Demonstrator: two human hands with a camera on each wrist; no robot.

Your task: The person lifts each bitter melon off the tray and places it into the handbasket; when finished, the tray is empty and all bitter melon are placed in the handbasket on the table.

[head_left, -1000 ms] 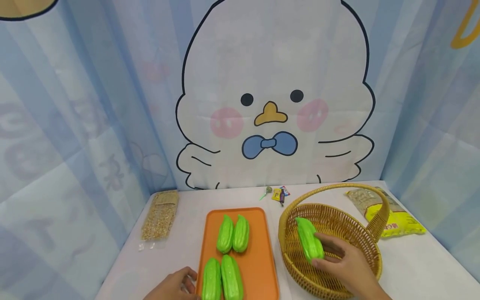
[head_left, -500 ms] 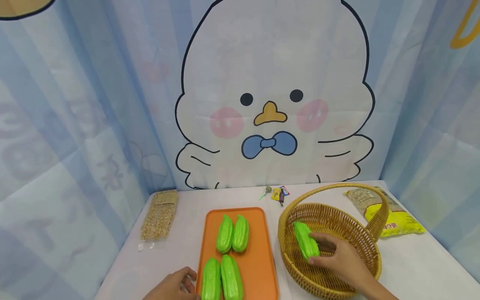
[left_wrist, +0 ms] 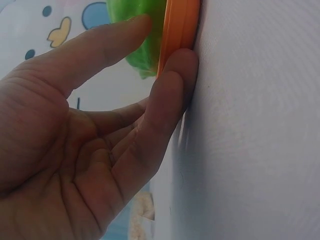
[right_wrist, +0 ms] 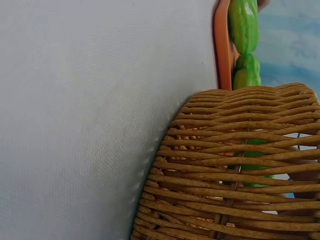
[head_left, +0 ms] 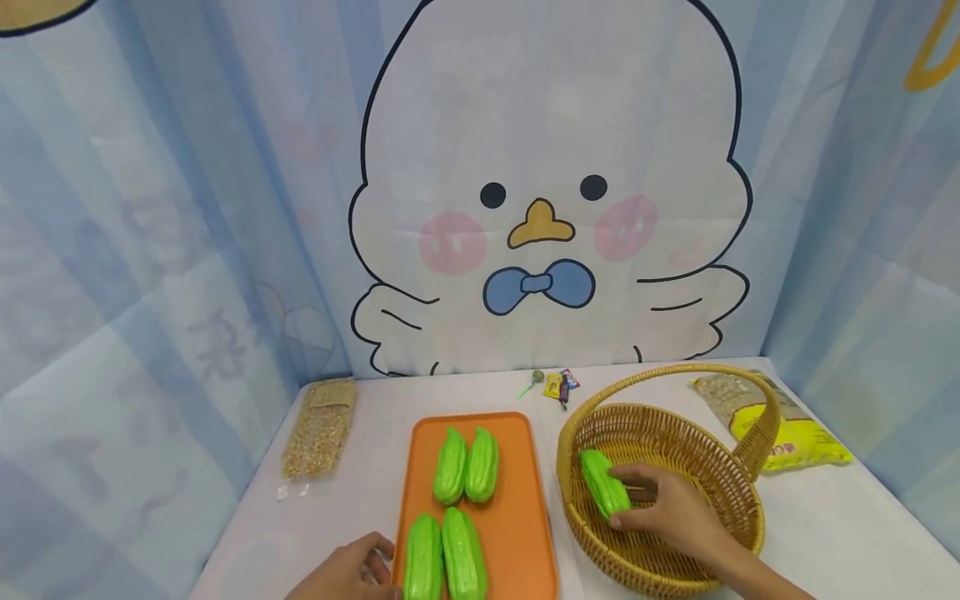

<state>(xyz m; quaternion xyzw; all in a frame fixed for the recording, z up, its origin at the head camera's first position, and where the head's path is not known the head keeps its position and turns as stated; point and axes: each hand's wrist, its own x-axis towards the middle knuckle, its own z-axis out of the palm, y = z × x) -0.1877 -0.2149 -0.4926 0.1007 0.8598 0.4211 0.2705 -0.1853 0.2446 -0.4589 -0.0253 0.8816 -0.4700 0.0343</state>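
My right hand point(head_left: 671, 510) pinches a green bitter melon point(head_left: 604, 483) between thumb and fingers, inside the woven basket point(head_left: 720, 467). The melon leans toward the basket's left wall. In the right wrist view the basket's weave point(right_wrist: 240, 165) mostly hides the hand and melon. On the orange tray point(head_left: 517, 525) lie several more bitter melons in two pairs, a far pair point(head_left: 467, 468) and a near pair point(head_left: 444, 557). My left hand point(head_left: 348, 571) is at the tray's left edge with relaxed fingers. In the left wrist view its fingertips point(left_wrist: 167, 87) rest against the tray's outer wall point(left_wrist: 180, 25).
A bag of grain point(head_left: 320, 429) lies at the table's left. Small candies point(head_left: 558, 387) lie at the back by the curtain point(head_left: 540, 125). A yellow-labelled bag point(head_left: 791, 437) is behind the basket at right. The basket's tall handle point(head_left: 675, 371) arches over its opening.
My right hand has moved left and slightly down inside the basket, bringing the bitter melon lower toward its left wall. The left hand and the tray have stayed in place.
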